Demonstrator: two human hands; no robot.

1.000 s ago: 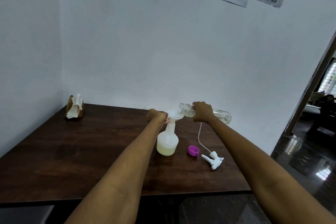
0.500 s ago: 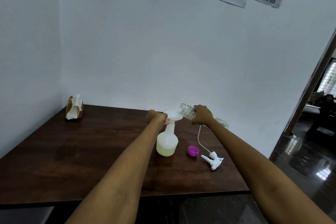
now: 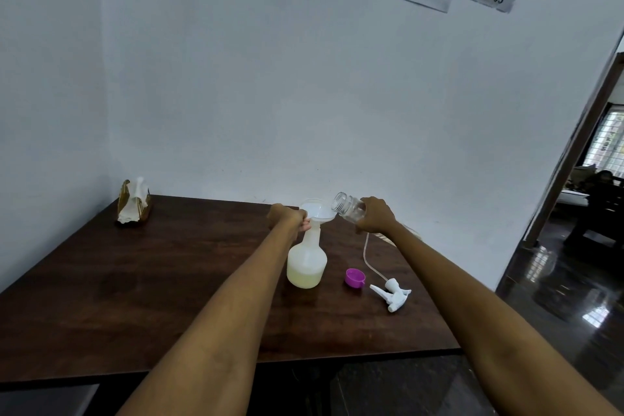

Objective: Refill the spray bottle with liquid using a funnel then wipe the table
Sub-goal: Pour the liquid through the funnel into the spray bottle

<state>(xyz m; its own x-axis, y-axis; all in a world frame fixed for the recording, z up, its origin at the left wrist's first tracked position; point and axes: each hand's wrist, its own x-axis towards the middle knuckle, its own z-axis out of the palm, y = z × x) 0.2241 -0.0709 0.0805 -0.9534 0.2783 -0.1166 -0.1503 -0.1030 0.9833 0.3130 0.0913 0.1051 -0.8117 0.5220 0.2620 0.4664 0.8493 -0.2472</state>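
A translucent white spray bottle stands on the dark wooden table with pale yellow liquid in its lower part. A white funnel sits in its neck. My left hand grips the funnel's left rim at the bottle's neck. My right hand holds a clear plastic bottle, which looks empty; its open mouth points up-left beside the funnel's right rim. The rest of this bottle is hidden behind my hand. The white spray trigger head with its thin tube lies on the table to the right.
A purple cap lies open side up between the spray bottle and the trigger head. A tissue pack stands at the table's back left corner by the wall. To the right is a doorway with a glossy dark floor.
My right hand has tipped the clear bottle back from horizontal, so its base drops and its mouth rises beside the funnel. My left hand stays on the funnel.
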